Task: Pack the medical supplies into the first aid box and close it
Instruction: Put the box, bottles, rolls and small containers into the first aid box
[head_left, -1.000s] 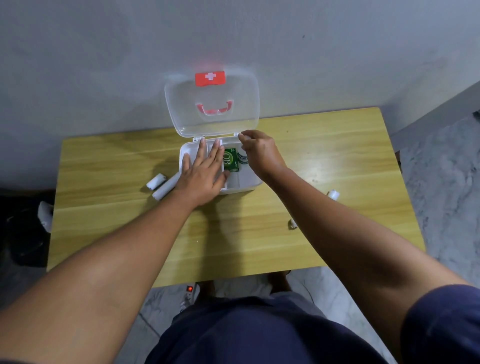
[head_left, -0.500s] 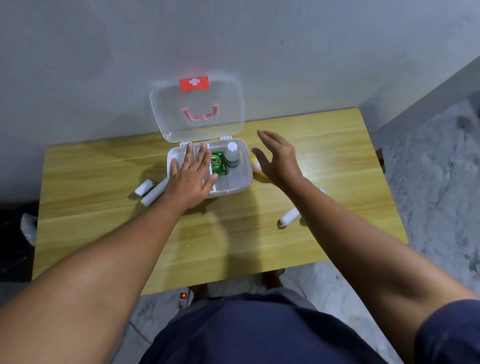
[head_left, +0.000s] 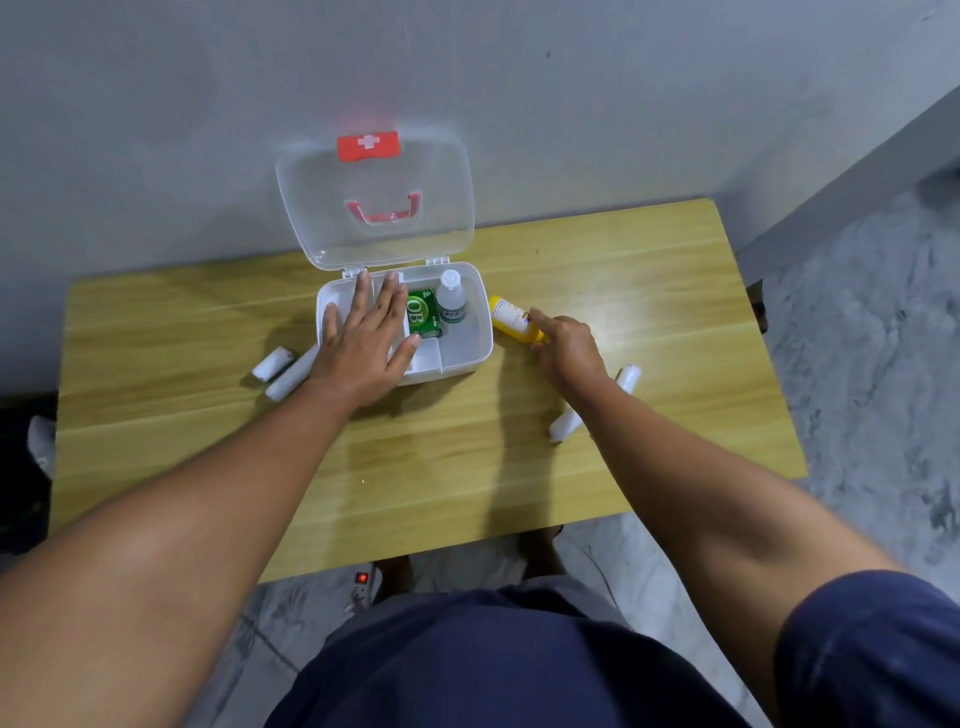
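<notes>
The white first aid box stands open at the table's back, its clear lid with a red cross tag leaning on the wall. Inside are a green packet and a small white bottle. My left hand lies flat with spread fingers over the box's left part. A yellow bottle lies on the table just right of the box; my right hand is curled over its near end. White rolls lie outside the box: two on the left, two on the right.
The wooden table sits against a grey wall. Its right edge drops to a marbled floor. A power strip with a red light lies on the floor under the front edge, near my feet.
My right hand left the box, swung right and came down on the yellow bottle beside it. The white bottle now stands uncovered in the box. My left hand stayed on the box.
</notes>
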